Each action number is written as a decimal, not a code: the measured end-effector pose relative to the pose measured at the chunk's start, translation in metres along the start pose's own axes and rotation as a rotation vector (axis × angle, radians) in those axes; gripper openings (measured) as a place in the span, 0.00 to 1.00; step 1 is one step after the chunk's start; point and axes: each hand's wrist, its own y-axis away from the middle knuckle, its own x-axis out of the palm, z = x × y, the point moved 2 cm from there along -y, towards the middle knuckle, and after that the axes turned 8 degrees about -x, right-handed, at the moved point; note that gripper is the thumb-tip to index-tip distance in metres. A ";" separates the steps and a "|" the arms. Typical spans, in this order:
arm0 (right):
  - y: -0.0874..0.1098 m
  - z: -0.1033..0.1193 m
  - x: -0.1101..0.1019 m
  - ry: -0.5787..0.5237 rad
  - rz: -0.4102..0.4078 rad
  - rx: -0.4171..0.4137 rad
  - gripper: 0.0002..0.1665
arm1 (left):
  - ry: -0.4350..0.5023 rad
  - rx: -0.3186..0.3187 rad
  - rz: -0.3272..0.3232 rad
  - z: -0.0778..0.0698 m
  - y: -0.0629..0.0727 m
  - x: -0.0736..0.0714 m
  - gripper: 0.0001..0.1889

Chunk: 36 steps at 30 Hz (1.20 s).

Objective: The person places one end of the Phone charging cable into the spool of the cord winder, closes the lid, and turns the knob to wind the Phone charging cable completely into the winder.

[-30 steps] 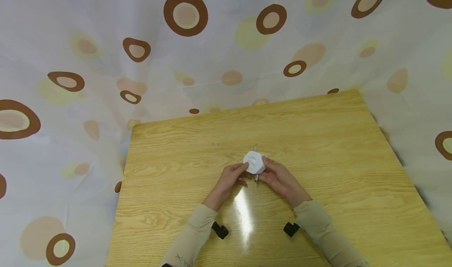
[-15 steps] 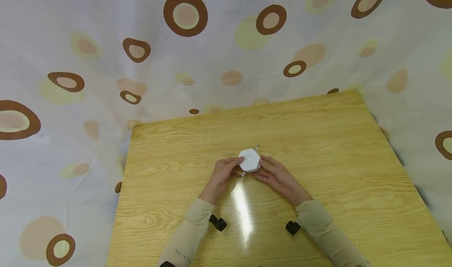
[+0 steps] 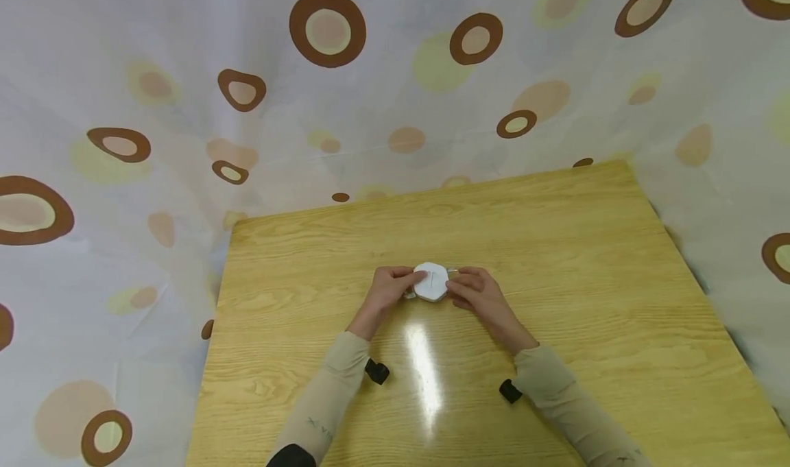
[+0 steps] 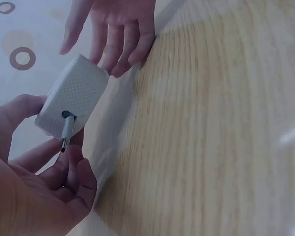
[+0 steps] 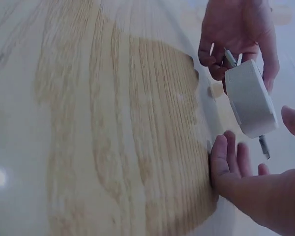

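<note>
A white hexagonal case [image 3: 431,283] with a short cable plug on each of two opposite sides, like a retractable charging cable, is held up over the table. My left hand [image 3: 384,292] pinches it, thumb on the near face and fingers beneath. One plug [image 4: 67,129] pokes out of a dark hole in its textured side, above the left fingers. The opposite plug [image 5: 264,146] points toward my right hand [image 3: 490,302]. That hand is beside the case with thumb and fingers spread around the plug; in the right wrist view a gap shows between them and the case.
A wood-grain table [image 3: 555,261] lies under both hands, with a bright light reflection near the front. A pale sheet [image 3: 370,97] with brown and yellow circles hangs behind and at the sides. Small black wrist cameras [image 3: 378,371] stick out from the sleeves.
The case has turned clockwise, its plugs swinging from front-and-back to nearly side-to-side, and shifted slightly left. My right hand has loosened from its edge; the left still holds on.
</note>
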 end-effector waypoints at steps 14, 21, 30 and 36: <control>-0.012 0.013 0.006 0.704 0.103 -0.321 0.47 | -0.495 0.217 0.191 -0.020 -0.023 -0.014 0.18; -0.025 0.016 0.014 0.939 0.176 -0.340 0.49 | -0.557 0.282 0.264 -0.027 -0.032 -0.012 0.20; -0.027 0.025 0.021 1.008 0.166 -0.395 0.45 | -0.856 0.352 0.212 -0.043 -0.029 -0.007 0.19; -0.027 0.024 0.021 1.058 0.159 -0.397 0.46 | -1.121 0.490 0.130 -0.042 -0.024 0.001 0.21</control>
